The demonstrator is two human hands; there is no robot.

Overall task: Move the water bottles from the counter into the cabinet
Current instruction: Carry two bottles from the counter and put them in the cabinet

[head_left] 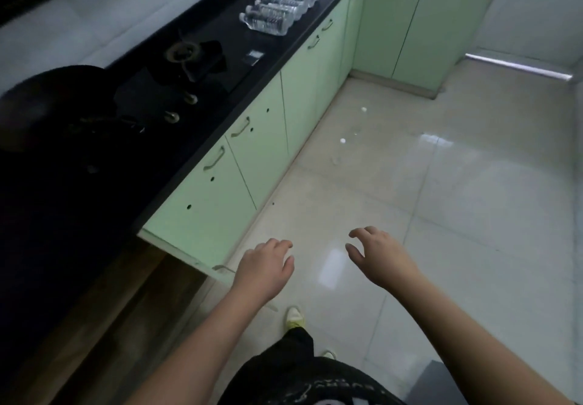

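Several clear water bottles (280, 5) lie on their sides in a row on the black counter (303, 23), far ahead on the left. Below the counter run light green cabinet doors (258, 149), all of them closed. Out in front of me over the floor, my left hand (265, 269) hovers with loosely curled fingers and holds nothing, near the corner of the closest cabinet. My right hand (375, 256) hovers beside it, fingers relaxed and empty. Both hands are far from the bottles.
A gas hob (186, 57) with knobs and a dark wok (47, 105) sit on the counter nearer to me. More green cabinets (419, 23) stand across the far end. Small white bits (343, 141) lie on the glossy tiled floor (441, 199).
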